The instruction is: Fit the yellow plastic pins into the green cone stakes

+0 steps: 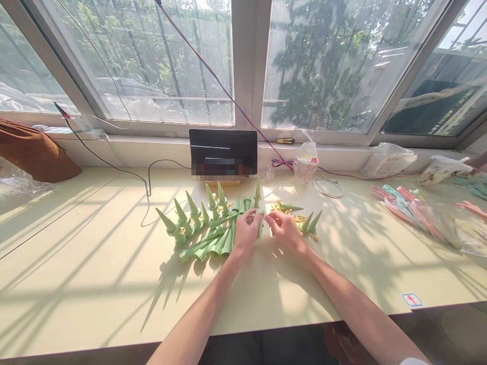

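Across the lower frame, a pale bench (95,304) is lit by sun; at upper centre, a black screen (223,147) is propped. Left of centre, green cones (194,209) are lined up beside heaped green tubes (218,244). At centre, by the left hand (249,230), a slim green spike (261,229) is gripped, tip down; the right hand's (285,229) grip, just beside, cannot be read. Yellow bits (299,220) are scattered right of centre.

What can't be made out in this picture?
In the head view:
Green cone in the left hand: too small to tell whether the right hand grips it too.
Yellow pieces: too small to count.
Screen: lower part pixelated.
White sleeve: cut off by the bottom edge.
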The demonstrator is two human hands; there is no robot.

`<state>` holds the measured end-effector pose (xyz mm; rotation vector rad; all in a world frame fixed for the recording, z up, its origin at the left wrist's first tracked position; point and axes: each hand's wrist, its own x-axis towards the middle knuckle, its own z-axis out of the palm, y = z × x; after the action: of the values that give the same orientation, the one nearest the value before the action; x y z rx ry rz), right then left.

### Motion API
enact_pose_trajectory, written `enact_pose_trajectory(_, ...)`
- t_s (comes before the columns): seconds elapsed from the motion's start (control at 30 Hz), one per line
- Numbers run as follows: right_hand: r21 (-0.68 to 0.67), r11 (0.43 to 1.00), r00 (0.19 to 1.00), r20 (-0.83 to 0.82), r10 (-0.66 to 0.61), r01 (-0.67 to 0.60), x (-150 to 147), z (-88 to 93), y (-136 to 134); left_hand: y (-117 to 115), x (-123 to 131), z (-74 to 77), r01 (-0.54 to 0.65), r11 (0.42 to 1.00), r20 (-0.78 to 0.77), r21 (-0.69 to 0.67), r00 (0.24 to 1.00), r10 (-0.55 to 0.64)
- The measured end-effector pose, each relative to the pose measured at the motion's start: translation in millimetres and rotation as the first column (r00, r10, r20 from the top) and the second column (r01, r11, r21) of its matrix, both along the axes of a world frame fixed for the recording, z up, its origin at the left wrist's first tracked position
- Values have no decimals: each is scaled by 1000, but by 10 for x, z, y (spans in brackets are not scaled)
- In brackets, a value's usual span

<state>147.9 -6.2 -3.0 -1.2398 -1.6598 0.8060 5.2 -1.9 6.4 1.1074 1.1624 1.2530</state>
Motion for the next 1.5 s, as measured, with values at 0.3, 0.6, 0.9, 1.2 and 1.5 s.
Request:
enact_pose_trajectory(0.3, 228, 970, 958, 286, 16, -84, 66, -68, 51, -10, -46, 21, -4, 1000, 4, -28, 1000, 5)
enact_pose_trajectory(0.6, 248, 962, 947, 319, 30, -114, 76, -100, 48, -29, -34, 11, 25, 1000, -19, -17, 1000, -25)
enact_pose_trajectory(0.9, 179, 981, 976, 214, 38, -77, 40, -56, 2, 10, -20, -67, 29, 999, -34, 34, 999, -28)
enact_pose_trajectory(1.2, -224, 960, 970, -211, 117, -165, 3, -41, 20, 27, -17, -134, 7, 997, -39, 83, 999, -3)
enact_pose_trajectory(1.5, -460, 800, 834, -544, 89, -386, 38, 37, 11, -5, -8, -105, 79, 992, -24, 100, 997, -77)
